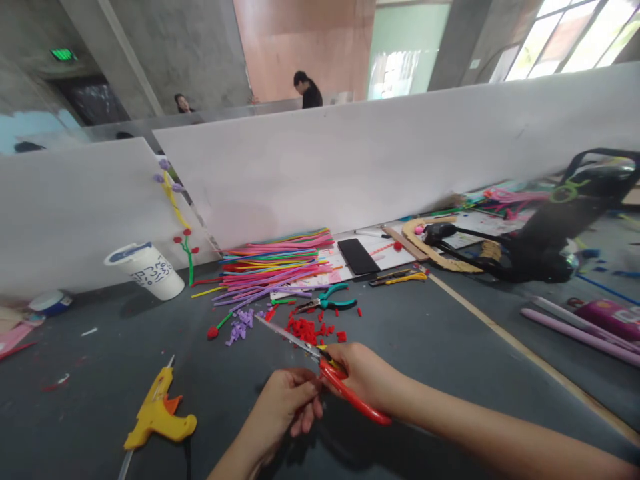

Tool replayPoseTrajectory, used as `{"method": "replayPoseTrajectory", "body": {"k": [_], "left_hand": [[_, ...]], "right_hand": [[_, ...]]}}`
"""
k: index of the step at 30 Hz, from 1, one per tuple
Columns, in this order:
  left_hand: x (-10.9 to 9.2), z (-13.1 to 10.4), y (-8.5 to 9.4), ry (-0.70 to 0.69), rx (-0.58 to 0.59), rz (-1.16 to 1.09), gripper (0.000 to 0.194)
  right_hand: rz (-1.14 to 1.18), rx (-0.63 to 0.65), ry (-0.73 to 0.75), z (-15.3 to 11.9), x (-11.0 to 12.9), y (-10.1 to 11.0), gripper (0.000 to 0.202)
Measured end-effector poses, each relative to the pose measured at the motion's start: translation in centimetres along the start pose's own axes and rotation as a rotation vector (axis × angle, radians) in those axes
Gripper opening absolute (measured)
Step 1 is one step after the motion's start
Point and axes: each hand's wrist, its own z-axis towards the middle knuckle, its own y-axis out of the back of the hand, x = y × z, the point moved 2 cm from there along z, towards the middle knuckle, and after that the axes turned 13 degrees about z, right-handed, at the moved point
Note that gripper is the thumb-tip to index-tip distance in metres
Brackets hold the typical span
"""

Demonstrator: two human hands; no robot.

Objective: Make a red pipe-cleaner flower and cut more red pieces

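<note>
My right hand [370,377] is closed around red-handled scissors [361,401], their blades pointing away to the left. Close by, the fingertips of my left hand [283,403] are pinched together just below the scissors' pivot. What they hold, if anything, is too small to make out. Beyond the blades lies a pile of short red pieces [305,329], with a heap of purple pieces [242,325] to its left. Teal-handled pliers [330,303] rest behind the red pile. A red bud on a green stem [213,332] lies beside the purple heap.
A yellow glue gun [159,413] lies at left, near a white cup [155,275]. Coloured fuzzy stems [275,263], a black phone [358,257] and a yellow utility knife [400,278] lie farther back. A black stand [545,233] occupies the right, before a white partition [350,160].
</note>
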Motion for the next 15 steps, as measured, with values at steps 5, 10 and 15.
{"method": "replayPoseTrajectory", "body": {"k": [5, 10, 15], "left_hand": [[0.1, 0.1, 0.1, 0.017, 0.015, -0.016, 0.031], [0.1, 0.3, 0.7, -0.015, -0.025, 0.059, 0.029], [0.2, 0.5, 0.7, -0.014, -0.083, 0.095, 0.026]], "right_hand": [[-0.031, 0.045, 0.033, 0.1, -0.4, 0.2, 0.006], [0.03, 0.119, -0.041, 0.5, -0.4, 0.7, 0.006], [0.07, 0.176, -0.126, 1.3, -0.2, 0.8, 0.008]]}}
